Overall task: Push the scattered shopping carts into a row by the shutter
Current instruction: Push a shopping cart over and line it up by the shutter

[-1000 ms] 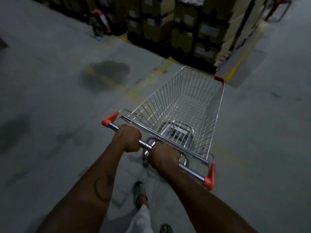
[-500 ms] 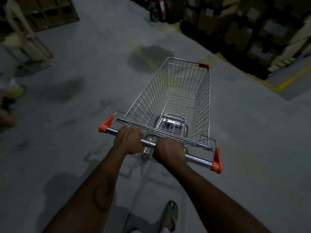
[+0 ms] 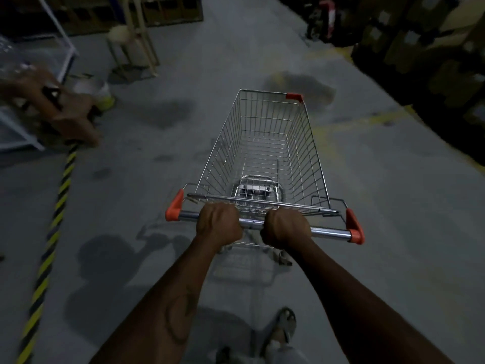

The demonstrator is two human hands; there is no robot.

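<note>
A silver wire shopping cart (image 3: 265,143) with orange corner caps stands straight ahead of me on the grey concrete floor, its basket empty. My left hand (image 3: 219,225) and my right hand (image 3: 286,228) are both closed around its chrome handle bar (image 3: 329,233), close together near the middle. The child seat flap lies folded inside the basket near the handle. No shutter and no other cart shows in the head view.
A yellow-and-black striped floor line (image 3: 49,250) runs along the left. Brown cardboard boxes (image 3: 65,116) and a white metal frame (image 3: 15,137) sit at the far left, a beige stand (image 3: 133,48) behind them. Stacked cartons (image 3: 425,56) line the right side. Dark patches mark the floor ahead.
The cart and my view have swung left: the stacked cartons slid from ahead to the right edge, and the boxes, stand and striped line came into view on the left. Both hands kept their grip.
</note>
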